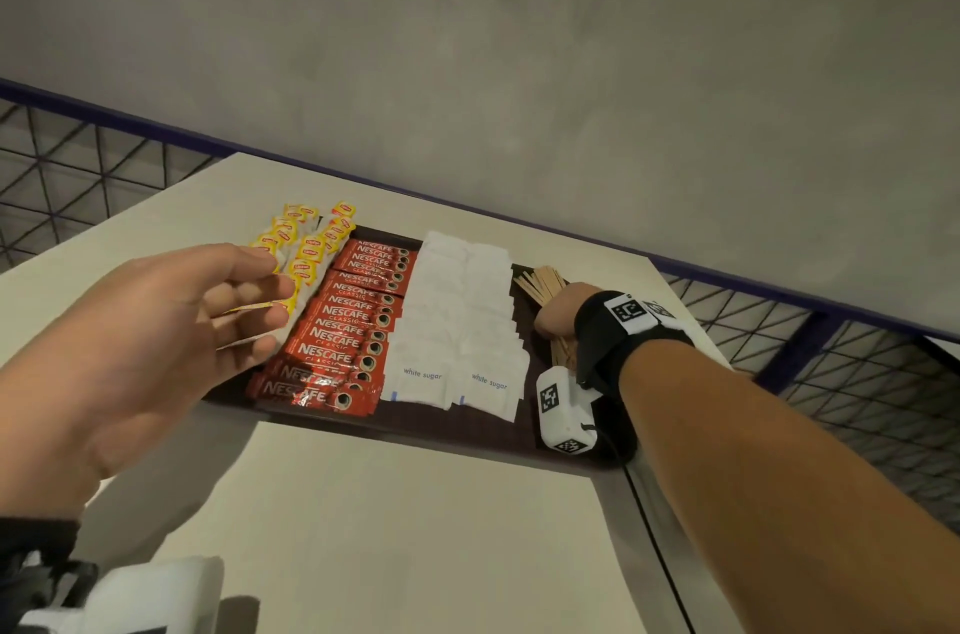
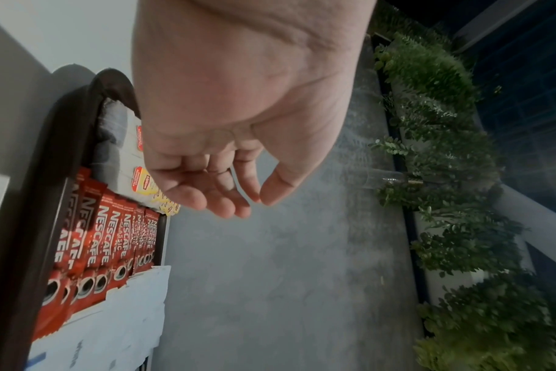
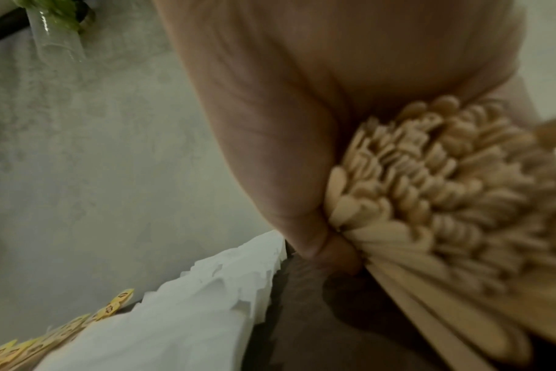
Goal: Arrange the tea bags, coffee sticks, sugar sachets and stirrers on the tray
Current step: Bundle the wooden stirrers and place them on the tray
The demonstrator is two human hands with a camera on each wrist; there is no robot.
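The white table [image 1: 415,529] carries your dark brown tray [image 1: 467,431], which lies across it under both hands. On the tray, in order of bulk: two overlapping columns of white sugar sachets [image 1: 457,321] fill the middle, off the thumb side of your right fingers; a column of red Nescafé Classic coffee sticks [image 1: 343,321] lies just beside them, directly past your left fingertips; the yellow-tagged Lipton tea bags [image 1: 306,244] spread at the left end, partly under and beyond your left fingers, the farthest ones reaching past the tray's far edge.

Your right hand [image 1: 556,316] is at the tray's right end with fingers and thumb wrapped around a thick bundle of wooden stirrers [image 1: 540,282]. The right wrist view shows the rounded stirrer ends fanned against your palm and the thumb meeting a fingertip over the bundle. Whether the bundle touches the tray floor cannot be told.

Your left hand [image 1: 171,332] hovers over the tea bags and the near coffee sticks. Its fingers [image 2: 207,190] are loosely curved and close together, the thumb apart from them, holding nothing. In the head view, contact with the tea bags cannot be confirmed.
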